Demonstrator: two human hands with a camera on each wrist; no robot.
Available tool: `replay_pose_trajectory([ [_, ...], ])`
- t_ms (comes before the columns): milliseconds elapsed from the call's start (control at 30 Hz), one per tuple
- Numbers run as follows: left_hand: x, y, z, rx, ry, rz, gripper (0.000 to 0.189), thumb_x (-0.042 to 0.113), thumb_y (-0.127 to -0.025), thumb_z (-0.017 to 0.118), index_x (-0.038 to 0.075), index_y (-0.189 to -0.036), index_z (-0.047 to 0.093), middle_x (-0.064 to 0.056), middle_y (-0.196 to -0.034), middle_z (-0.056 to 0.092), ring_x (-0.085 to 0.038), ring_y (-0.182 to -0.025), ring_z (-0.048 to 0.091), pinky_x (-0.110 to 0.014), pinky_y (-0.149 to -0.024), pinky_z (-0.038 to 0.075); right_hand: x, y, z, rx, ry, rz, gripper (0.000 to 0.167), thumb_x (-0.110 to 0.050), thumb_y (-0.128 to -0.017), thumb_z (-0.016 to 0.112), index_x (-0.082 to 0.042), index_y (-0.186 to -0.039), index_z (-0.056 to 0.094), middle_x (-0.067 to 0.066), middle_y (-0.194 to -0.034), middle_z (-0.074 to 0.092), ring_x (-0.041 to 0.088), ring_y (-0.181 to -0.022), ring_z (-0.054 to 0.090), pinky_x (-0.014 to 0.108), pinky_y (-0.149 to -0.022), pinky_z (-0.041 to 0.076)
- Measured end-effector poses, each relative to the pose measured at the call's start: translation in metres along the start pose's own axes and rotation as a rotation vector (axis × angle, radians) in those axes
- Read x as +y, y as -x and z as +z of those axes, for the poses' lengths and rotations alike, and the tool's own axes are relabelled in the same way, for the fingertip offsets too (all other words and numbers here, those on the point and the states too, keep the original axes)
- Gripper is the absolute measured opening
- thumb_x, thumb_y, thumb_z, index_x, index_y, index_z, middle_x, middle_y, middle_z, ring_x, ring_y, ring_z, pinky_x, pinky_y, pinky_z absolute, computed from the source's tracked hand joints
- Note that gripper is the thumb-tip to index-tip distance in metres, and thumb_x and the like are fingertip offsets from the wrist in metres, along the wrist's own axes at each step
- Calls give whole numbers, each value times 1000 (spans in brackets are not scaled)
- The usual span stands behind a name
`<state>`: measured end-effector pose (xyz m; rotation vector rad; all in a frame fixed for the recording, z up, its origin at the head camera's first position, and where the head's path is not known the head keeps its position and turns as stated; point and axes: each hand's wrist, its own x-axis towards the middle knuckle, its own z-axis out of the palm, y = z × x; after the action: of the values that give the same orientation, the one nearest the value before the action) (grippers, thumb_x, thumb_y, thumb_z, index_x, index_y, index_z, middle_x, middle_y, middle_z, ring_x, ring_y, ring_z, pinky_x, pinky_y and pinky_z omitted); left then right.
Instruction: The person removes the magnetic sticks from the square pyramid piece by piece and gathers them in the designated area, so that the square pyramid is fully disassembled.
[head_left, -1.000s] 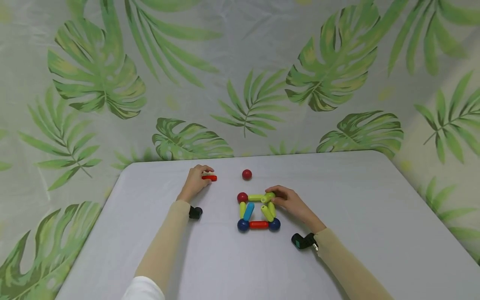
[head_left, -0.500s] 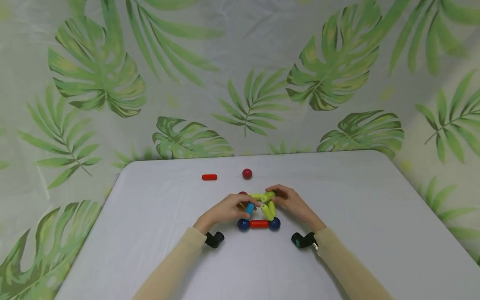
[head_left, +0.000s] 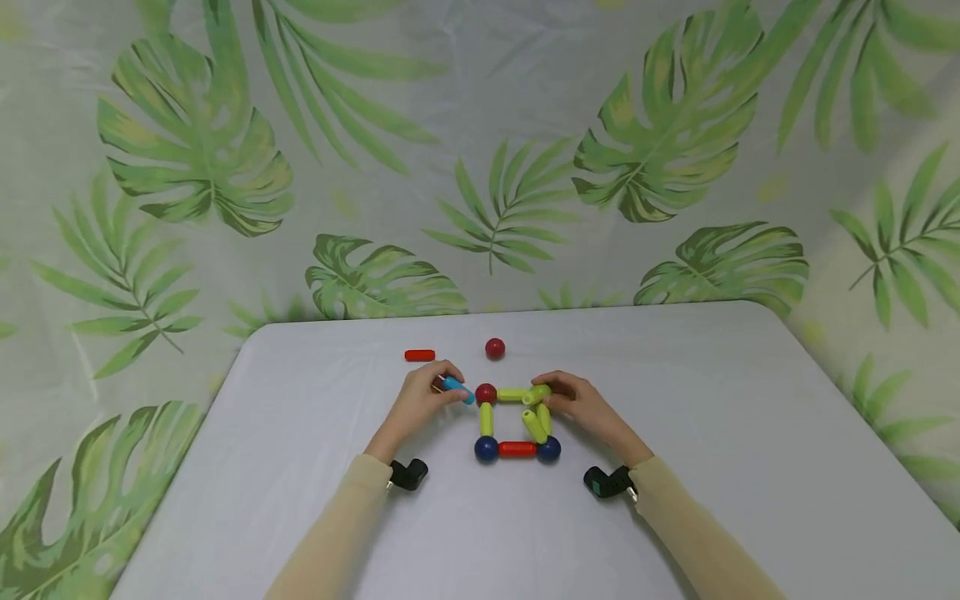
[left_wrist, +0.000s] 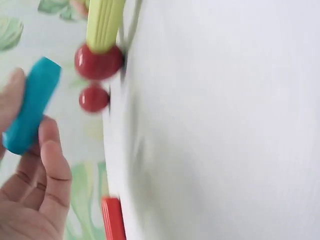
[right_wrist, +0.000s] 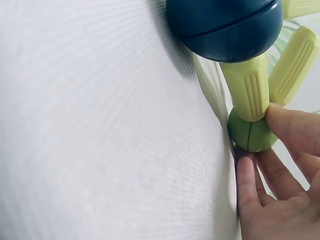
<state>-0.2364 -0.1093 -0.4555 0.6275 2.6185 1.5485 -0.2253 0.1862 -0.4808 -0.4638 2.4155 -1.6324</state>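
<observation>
My left hand (head_left: 417,404) pinches a blue magnetic rod (left_wrist: 34,106) between thumb and fingers, just left of a square frame of rods and balls. A red ball (head_left: 486,394) forms the frame's far left corner. At the far right corner, my right hand (head_left: 588,410) grips the green ball (right_wrist: 249,134) with thumb and fingertips. Dark blue balls (head_left: 486,450) make the two near corners, joined by a red rod (head_left: 517,450). Yellow-green rods (head_left: 487,419) form the other sides. One more yellow-green rod (head_left: 535,426) slants up from the near right ball.
Behind the frame lies a loose red ball (head_left: 495,349). A loose red rod (head_left: 420,355) lies farther left, beyond my left hand. The white-covered table (head_left: 675,358) ends at a leaf-print cloth (head_left: 495,208).
My left hand has left the red rod at the back left, come to the frame, and pulled the blue rod off toward the left. My right hand has stayed at the green ball.
</observation>
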Motion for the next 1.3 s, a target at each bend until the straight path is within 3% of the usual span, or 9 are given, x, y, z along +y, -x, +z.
replay_pose_trajectory([
  [200,-26,-4,-29,136,3,-220,16,4,-87,69,3,-101,64,-12,-108,58,-21,-80,58,-28,-65,46,1,1,0,5,18,0,32,-7,-96,56,0,-127,56,17,-128,55,30,-113,52,38,-93,45],
  [367,-41,-11,-39,197,-99,-292,16,-1,-86,68,0,-100,60,-17,-105,57,-23,-79,54,-27,-64,46,2,2,1,-8,13,-8,33,-5,-96,55,2,-128,54,19,-129,53,31,-114,51,41,-95,43],
  [600,-48,-23,-41,236,-232,-274,19,1,-83,71,-2,-97,58,-19,-94,54,-29,-83,51,-37,-72,44,-2,3,2,-14,-8,-14,33,-3,-96,54,5,-129,53,22,-130,52,34,-115,50,46,-96,41],
  [967,-45,-30,-42,247,-268,-287,23,2,-83,72,-2,-98,54,-18,-96,53,-30,-87,52,-39,-78,46,-1,0,2,-5,-3,-21,32,-5,-96,55,2,-127,55,19,-129,54,32,-115,51,44,-97,42],
  [1033,-40,-28,-40,249,-280,-266,24,3,-84,72,-2,-100,54,-17,-98,51,-29,-87,51,-39,-78,45,0,0,2,-4,-2,-15,32,-6,-96,55,1,-127,55,18,-128,54,31,-114,51,42,-97,42],
  [1133,-27,-23,-30,204,-253,-150,23,3,-84,71,-2,-102,56,-17,-101,51,-29,-89,52,-39,-79,46,2,-1,2,-3,4,-6,32,-6,-96,56,0,-127,56,17,-128,55,30,-113,52,39,-95,44],
  [1300,3,-19,8,-63,-95,106,23,0,-86,68,-3,-107,59,-17,-103,59,-25,-90,59,-36,-82,51,3,-1,1,4,9,-10,32,-7,-96,56,0,-127,56,16,-127,55,29,-113,52,40,-95,44],
])
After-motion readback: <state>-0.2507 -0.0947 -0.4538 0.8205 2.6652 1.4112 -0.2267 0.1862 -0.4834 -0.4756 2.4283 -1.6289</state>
